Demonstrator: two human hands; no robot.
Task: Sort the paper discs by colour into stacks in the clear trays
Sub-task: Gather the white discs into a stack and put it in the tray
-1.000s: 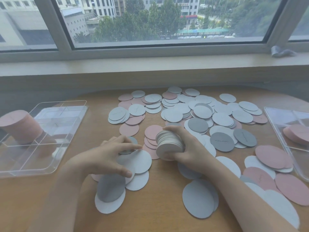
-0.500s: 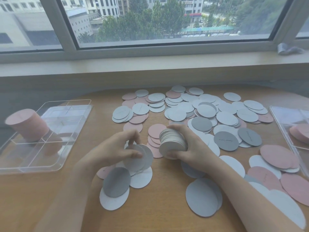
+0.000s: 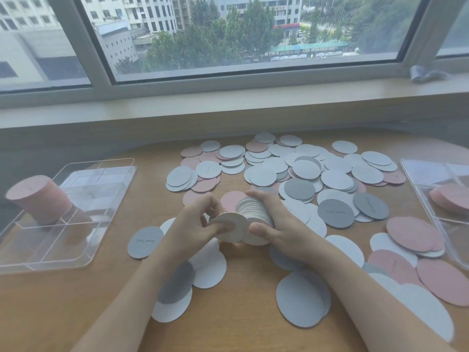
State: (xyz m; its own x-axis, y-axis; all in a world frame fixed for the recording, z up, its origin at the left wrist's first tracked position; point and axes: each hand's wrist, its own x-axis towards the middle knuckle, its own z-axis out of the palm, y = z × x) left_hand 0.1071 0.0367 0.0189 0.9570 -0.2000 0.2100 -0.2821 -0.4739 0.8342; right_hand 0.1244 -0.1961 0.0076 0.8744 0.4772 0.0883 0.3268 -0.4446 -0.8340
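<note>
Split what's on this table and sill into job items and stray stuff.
Job items:
- white disc, pinched by left hand
- white stack in right hand
- loose discs
- pink stack
- left tray
- right tray

Stray:
- crumpled wrapper on the sill

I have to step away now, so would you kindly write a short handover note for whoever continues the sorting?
Right hand: grips a stack of white discs on its side.
Left hand: pinches one white disc against that stack's near end.
Done: a tall pink stack in the left tray; some pink discs in the right tray.
Left: many white, grey and pink discs loose on the table.
</note>
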